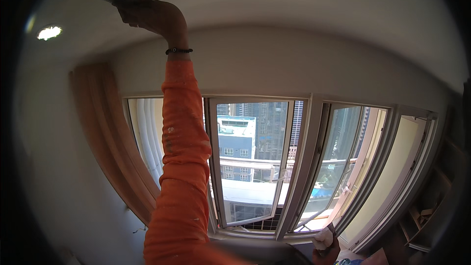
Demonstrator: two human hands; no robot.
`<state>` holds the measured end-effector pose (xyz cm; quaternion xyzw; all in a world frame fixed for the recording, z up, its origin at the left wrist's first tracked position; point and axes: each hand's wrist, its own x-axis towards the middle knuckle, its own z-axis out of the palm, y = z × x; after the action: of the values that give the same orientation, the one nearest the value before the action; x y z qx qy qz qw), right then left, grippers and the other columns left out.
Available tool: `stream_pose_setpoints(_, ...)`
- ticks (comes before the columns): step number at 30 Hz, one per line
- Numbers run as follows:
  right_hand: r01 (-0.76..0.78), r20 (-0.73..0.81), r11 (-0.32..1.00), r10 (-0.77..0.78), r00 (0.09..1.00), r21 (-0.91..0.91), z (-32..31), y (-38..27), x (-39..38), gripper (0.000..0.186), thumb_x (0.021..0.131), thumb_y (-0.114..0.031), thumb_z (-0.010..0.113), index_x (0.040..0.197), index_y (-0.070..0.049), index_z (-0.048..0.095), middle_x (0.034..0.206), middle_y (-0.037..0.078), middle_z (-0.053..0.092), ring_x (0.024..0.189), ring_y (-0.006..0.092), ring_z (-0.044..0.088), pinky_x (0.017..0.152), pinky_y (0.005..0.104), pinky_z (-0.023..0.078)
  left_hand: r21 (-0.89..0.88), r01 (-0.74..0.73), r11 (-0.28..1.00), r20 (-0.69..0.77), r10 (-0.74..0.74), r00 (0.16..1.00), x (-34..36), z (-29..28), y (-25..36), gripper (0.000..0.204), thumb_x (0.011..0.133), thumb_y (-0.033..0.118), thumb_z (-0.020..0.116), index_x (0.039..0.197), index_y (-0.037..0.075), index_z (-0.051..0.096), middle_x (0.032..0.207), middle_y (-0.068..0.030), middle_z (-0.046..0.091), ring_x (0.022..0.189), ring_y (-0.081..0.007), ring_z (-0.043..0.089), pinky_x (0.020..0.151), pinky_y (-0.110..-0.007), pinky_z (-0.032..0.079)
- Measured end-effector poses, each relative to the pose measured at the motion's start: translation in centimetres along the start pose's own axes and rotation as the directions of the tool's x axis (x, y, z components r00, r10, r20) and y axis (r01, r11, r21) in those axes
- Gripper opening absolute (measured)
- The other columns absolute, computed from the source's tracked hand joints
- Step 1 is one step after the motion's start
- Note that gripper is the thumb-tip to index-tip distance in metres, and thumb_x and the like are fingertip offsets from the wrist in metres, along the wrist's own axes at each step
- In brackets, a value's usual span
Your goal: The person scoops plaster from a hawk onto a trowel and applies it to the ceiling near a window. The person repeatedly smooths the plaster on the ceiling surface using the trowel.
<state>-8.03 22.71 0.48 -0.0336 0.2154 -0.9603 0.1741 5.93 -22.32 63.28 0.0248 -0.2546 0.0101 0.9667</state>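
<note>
My left arm, in an orange sleeve with pale specks, reaches up to the ceiling. My left hand (pixel 154 15) is closed around a putty knife (pixel 109 0), its thin blade lying at or very close to the ceiling; fingers and shadow hide most of the tool. Low at the right, my right hand (pixel 334 252) is closed and partly cut off by the lower edge. It holds a thin-bladed tool, apparently another putty knife (pixel 331 227), with a white lump of putty (pixel 323 240) beside the blade. The grip on that tool is mostly hidden.
A lit ceiling lamp (pixel 49 32) is left of my raised hand. A brown curtain (pixel 100 118) hangs beside the windows. Window sashes (pixel 282 176) stand ajar, with a balcony railing (pixel 250 163) beyond. Wooden shelving (pixel 417 221) is at the far right. A blurred grey shape (pixel 260 251) lies low.
</note>
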Motion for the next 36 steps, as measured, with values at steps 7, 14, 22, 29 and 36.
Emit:
stream_pose_setpoints(7,0.114,0.139,0.959,-0.154,0.978,0.258,-0.1,-1.6,-4.0,0.046,0.108,-0.027,0.042,0.150,-0.009,0.050,0.144,0.009,0.058,0.128,0.0310,0.059,0.114,0.0657,0.039,-0.249,0.031,0.968,0.064,-0.015,0.998,-15.5,6.3,23.0,0.069,0.096,0.001,0.052,0.160,0.004,0.026,0.161,-0.0219,0.027,0.145,-0.0397,0.030,0.115,-0.052,0.031)
stream_pose_setpoints(14,0.325,-0.135,0.928,-0.351,0.926,-0.180,3.8,-3.8,-6.5,0.045,0.109,-0.029,0.037,0.145,-0.007,0.053,0.125,0.006,0.068,0.108,0.0180,0.070,0.085,0.0314,0.063,-0.611,0.010,0.792,0.343,0.253,0.905,-25.5,1.7,29.7,0.069,0.091,-0.005,0.053,0.157,0.006,0.036,0.156,-0.0226,0.040,0.143,-0.0390,0.039,0.113,-0.054,0.033)
stream_pose_setpoints(22,0.218,-0.192,0.971,-0.197,0.961,0.097,3.2,-2.3,-4.0,0.047,0.108,-0.044,0.042,0.140,-0.012,0.056,0.130,0.008,0.066,0.119,0.0272,0.066,0.094,0.0434,0.060,0.127,0.814,0.567,0.985,-0.166,-0.039,-30.9,-35.8,20.6,0.030,0.099,0.001,0.059,0.128,-0.001,0.064,0.100,-0.0125,0.074,0.098,-0.0223,0.072,0.081,-0.032,0.057)
stream_pose_setpoints(29,0.146,-0.195,0.985,-0.161,0.968,-0.087,4.4,4.2,-0.5,0.053,0.109,-0.049,0.041,0.145,-0.011,0.049,0.139,0.008,0.059,0.126,0.0275,0.060,0.107,0.0456,0.051,0.702,0.519,-0.488,0.299,-0.459,-0.837,-27.0,-50.1,14.9,0.021,0.102,0.017,0.065,0.114,-0.001,0.068,0.102,-0.0032,0.071,0.090,-0.0079,0.066,0.079,-0.027,0.054)
stream_pose_setpoints(36,-0.042,-0.096,0.991,0.030,0.995,-0.123,9.7,12.6,2.8,0.053,0.109,-0.049,0.040,0.145,-0.011,0.048,0.139,0.008,0.058,0.125,0.0272,0.061,0.105,0.0447,0.052,0.763,0.520,-0.383,0.302,-0.499,-0.812,-24.0,-52.8,9.9,0.023,0.102,0.014,0.063,0.117,-0.003,0.067,0.104,-0.0053,0.070,0.091,-0.0096,0.066,0.081,-0.026,0.055)
